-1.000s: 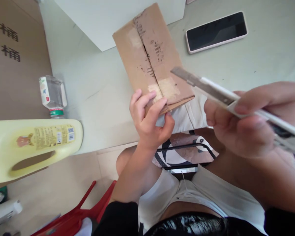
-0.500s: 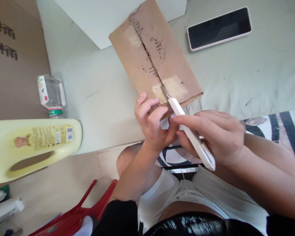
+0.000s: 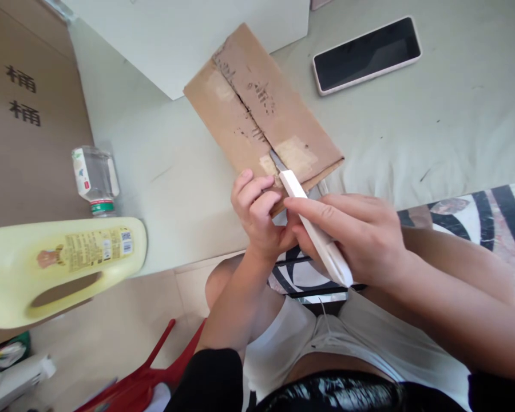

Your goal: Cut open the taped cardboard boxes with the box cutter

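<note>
A brown cardboard box [image 3: 287,111] lies at a slant, with a dark seam down the middle of its top and pale torn patches. My left hand [image 3: 260,212] is closed on its near corner, fingertips on the top face and thumb below. In my right hand [image 3: 360,237] is a white utility knife [image 3: 315,229], gripped along its handle with the index finger stretched on it. The knife's metal blade [image 3: 276,159] touches the seam by the near pale patch. How deep the tip goes I cannot tell.
A phone [image 3: 367,55] lies on the pale table cover [image 3: 455,131] at the back right. A white box [image 3: 189,40] stands behind the cardboard. At left are a clear bottle [image 3: 96,178], a yellow jug [image 3: 12,257] and a large carton [image 3: 30,160]. A red stool [image 3: 154,366] stands below.
The view has shifted slightly. The knife blade has slid a little along the seam, away from the box's near edge, and shows longer. Both hands keep their grip.
</note>
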The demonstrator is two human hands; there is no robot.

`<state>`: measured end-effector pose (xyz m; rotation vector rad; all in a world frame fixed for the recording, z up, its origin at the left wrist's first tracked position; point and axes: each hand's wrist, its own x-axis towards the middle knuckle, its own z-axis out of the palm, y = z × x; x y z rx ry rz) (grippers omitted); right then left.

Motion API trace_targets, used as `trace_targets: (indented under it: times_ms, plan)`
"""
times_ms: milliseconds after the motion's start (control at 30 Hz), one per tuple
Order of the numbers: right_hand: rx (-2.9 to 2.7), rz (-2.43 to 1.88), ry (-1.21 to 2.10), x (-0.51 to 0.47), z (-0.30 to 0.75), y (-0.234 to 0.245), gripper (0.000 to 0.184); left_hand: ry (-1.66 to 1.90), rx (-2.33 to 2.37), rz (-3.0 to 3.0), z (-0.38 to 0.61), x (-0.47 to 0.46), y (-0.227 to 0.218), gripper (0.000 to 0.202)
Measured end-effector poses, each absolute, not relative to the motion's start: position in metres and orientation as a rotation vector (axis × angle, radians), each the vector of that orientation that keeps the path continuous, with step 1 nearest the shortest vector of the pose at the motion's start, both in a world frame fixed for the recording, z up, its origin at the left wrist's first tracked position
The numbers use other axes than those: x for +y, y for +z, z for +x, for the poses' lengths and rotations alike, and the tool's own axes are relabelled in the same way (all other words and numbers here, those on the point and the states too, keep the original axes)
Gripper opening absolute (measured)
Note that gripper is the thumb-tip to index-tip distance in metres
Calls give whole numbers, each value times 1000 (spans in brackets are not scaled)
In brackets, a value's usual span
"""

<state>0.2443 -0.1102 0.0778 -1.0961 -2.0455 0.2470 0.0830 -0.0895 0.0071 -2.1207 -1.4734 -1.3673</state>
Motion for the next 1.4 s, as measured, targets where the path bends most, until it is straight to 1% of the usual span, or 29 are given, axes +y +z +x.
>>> trace_targets:
  times_ms: [67, 133, 300, 367, 467, 600, 767, 867, 1033, 1200, 1400]
  plan:
    - [-2035, -1117, 198, -111, 245, 80, 22, -1340, -1491, -2157, 82, -90, 5, 41]
    - [-2052, -1113, 137, -112, 247, 82, 22, -1390, -1485, -2168, 82, -90, 3, 43]
    - [-2073, -1084, 61, -116, 249, 83, 23, -1586, -1426, -2120, 88, -89, 4, 27]
    - [-2061, -1098, 65, -116, 248, 82, 24, -1604, -1415, -2140, 89, -88, 6, 27]
    - [-2022, -1115, 67, -115, 246, 80, 24, -1633, -1364, -2174, 87, -85, 6, 31]
    - [-1999, -1169, 78, -112, 244, 80, 21, -1611, -1340, -2220, 83, -84, 2, 31]
    - [-1996, -1145, 70, -111, 245, 84, 21, -1424, -1464, -2151, 83, -87, 2, 29]
    - [-1972, -1123, 49, -111, 247, 87, 20, -1476, -1386, -2148, 84, -87, 4, 31]
    - [-1972, -1097, 20, -111, 252, 88, 16, -1549, -1351, -2234, 82, -85, 3, 18]
    - [-1953, -1071, 54, -111, 256, 88, 17, -1659, -1220, -2257, 80, -82, 1, 29]
    - [-1989, -1085, 119, -115, 258, 97, 21, -1585, -1226, -2241, 82, -80, 5, 29]
